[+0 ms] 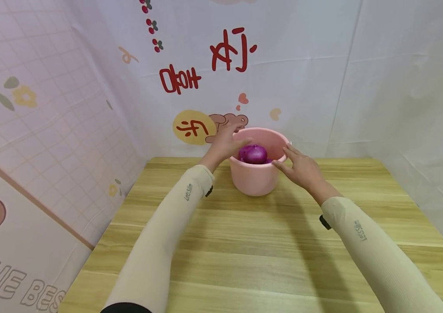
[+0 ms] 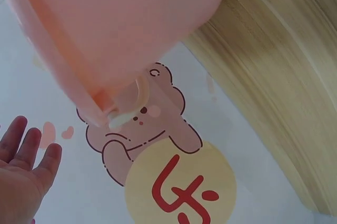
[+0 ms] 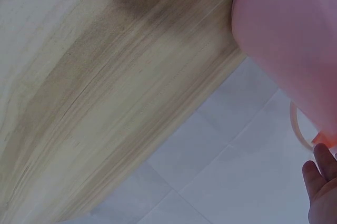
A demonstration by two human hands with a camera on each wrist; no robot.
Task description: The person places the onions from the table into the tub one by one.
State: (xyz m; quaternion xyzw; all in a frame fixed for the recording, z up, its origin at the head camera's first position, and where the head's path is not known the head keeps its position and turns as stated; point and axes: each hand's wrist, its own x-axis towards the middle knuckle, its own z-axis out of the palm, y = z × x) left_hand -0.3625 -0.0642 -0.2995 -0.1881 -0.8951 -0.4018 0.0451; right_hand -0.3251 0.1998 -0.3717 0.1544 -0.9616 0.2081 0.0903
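Observation:
A pink bucket [image 1: 254, 180] stands upright at the far edge of the wooden table. Inside it lie red onions [image 1: 255, 154], the lower ones partly hidden by the rim. My left hand [image 1: 226, 142] hovers at the bucket's left rim, fingers spread and holding nothing. On the opposite side, my right hand [image 1: 303, 168] has its fingers extended against the rim, the thumb near the front edge. A pale handle [image 2: 142, 93] hangs down the bucket's outside in the left wrist view. Beside the right hand's fingertips, the right wrist view shows the bucket's handle [image 3: 296, 124] too.
The light wooden table [image 1: 244, 248] ends just behind the bucket. A white printed sheet [image 1: 303, 78] with red characters and a cartoon bear hangs at the back. Another patterned sheet [image 1: 49, 108] rises along the left side.

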